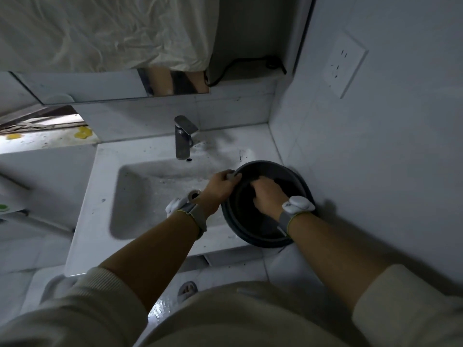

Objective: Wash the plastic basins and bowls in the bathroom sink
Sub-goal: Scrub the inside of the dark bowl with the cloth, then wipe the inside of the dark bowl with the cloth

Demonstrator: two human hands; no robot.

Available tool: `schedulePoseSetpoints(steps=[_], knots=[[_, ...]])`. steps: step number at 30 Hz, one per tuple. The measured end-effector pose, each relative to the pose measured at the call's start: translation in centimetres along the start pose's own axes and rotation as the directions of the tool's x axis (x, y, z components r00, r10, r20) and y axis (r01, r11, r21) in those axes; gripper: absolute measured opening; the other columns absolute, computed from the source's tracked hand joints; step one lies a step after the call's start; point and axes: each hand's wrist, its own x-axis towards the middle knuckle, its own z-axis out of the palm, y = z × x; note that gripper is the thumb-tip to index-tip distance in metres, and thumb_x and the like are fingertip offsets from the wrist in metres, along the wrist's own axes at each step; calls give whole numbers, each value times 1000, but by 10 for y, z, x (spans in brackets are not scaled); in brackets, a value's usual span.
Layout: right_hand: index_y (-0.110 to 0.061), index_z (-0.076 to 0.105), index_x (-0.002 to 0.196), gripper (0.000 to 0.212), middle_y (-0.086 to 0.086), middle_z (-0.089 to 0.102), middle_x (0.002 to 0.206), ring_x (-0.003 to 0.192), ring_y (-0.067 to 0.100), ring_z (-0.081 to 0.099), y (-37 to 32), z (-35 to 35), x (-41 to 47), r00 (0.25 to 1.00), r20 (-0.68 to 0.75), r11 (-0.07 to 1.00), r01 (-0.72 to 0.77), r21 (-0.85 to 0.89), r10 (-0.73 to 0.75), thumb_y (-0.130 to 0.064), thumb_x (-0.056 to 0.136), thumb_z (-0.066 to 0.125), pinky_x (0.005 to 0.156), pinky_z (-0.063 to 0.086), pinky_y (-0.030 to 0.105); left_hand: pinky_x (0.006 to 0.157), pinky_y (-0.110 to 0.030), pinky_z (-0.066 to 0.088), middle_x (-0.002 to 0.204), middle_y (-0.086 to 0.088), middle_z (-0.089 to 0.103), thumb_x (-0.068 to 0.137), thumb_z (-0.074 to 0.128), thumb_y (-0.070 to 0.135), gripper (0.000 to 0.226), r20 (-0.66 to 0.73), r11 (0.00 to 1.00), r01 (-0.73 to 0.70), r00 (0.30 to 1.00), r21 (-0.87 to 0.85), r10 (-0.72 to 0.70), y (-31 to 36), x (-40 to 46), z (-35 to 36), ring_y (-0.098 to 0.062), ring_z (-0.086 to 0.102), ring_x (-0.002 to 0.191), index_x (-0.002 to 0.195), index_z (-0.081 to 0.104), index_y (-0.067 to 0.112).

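A dark grey round plastic basin point(253, 229) rests tilted on the right edge of the white sink point(140, 196), its open side facing me. My left hand point(219, 190) grips the basin's left rim, fingers curled over the edge. My right hand point(268, 196) is inside the basin, pressed palm down against its inner wall; what lies under its fingers, if anything, is hidden in the dark. Both wrists carry white devices on grey straps.
A chrome tap point(183, 139) stands behind the sink bowl, no water running from it. The drain point(194, 194) shows just left of my left hand. A tiled wall with a socket point(344, 63) closes the right side. A mirror point(172, 82) hangs above.
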Motion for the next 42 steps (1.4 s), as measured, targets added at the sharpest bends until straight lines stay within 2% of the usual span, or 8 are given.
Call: schedulePoseSetpoints(steps=[3,7,13,23,27,32,37,42], knots=[[-2,68,109,22,20,68,116,111,37,64,7,5,-2,999,47,999,-10,38,8,-3,89,58,91,53,37,95,-39,63,118,-7,76,109,58,9,40,48,996,-90,995,29,88,-8,0,0,-28,75,110,147,58,21],[2,68,96,15,20,70,105,101,36,67,11,5,-1,996,81,997,-28,77,21,-2,86,59,81,55,37,86,-9,52,121,-5,70,108,57,7,55,50,955,-142,990,259,134,-12,5,0,-29,69,118,160,43,13],[-8,65,86,12,13,71,94,89,32,68,12,-17,16,998,1,981,-68,182,69,-20,85,66,75,55,36,107,-49,47,148,-32,56,109,55,41,68,48,808,-55,998,586,33,-10,14,4,-51,57,134,163,29,10],[-7,65,91,15,12,69,91,86,28,65,0,-106,65,948,-305,928,28,371,94,-21,87,67,73,53,37,93,-44,58,121,-16,72,101,63,11,37,110,614,-399,885,681,453,128,55,-9,-35,70,108,138,61,8],[-10,60,86,14,9,68,87,81,25,62,-2,-149,90,912,-392,918,48,394,121,-21,87,68,65,45,31,82,-37,53,114,-16,73,99,60,6,37,103,530,-429,838,731,536,182,72,-14,-34,69,103,137,60,7],[-16,50,73,23,10,60,82,81,29,61,-8,-202,122,903,-425,951,72,300,65,-12,92,62,59,37,27,86,-50,54,125,-26,67,100,54,4,35,108,339,-358,809,870,578,231,84,-18,-47,68,109,135,52,2],[-2,62,97,16,14,65,93,80,27,59,-9,-230,146,888,-456,974,43,223,65,-17,93,65,53,32,24,97,-51,55,131,-28,66,104,51,4,33,3,456,-269,863,848,505,251,95,-22,-46,66,118,136,53,-3],[0,59,117,29,20,66,117,109,35,63,-12,-248,173,902,-425,939,71,335,83,-12,91,65,92,54,41,99,-46,55,128,-27,68,105,54,6,27,-101,720,-236,915,652,392,261,102,-18,-43,66,120,129,62,-5]])
